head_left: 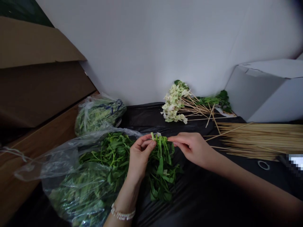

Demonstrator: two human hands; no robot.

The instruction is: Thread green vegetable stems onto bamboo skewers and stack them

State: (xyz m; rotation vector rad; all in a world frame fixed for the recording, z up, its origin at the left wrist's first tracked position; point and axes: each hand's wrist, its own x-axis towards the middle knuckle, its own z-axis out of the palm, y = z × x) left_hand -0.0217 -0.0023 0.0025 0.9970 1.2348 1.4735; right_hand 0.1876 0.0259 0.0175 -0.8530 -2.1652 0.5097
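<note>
Two hands: left hand (140,154) and right hand (193,146) face each other over a black sheet (203,195).
Left grip: thumb and fingers pinched on a short, pale-green stem piece (152,136).
Right grip: thumb and index finger pressed together on a thin bamboo skewer (169,140), its far end hidden among the stems.
Skewer alignment: best kept level and in line with the stem piece; short, straight pushes near the fingertips should limit bending.
Stem support: hold firmly without crushing; keep fingertips out of the point's path, since a slip could prick them.
Leafy greens: between the hands, bright, slender stems uppermost, darker narrow leaves (161,186) hanging below; finer detail is too small to tell.
Clear plastic bag (78,186): beside the left forearm, greens inside and spilling from its mouth.
Skewer stack (255,138): beyond the right forearm, laid roughly parallel.
Skewered pale leaves (174,102): heaped near the wall, sticks pointing right.
</note>
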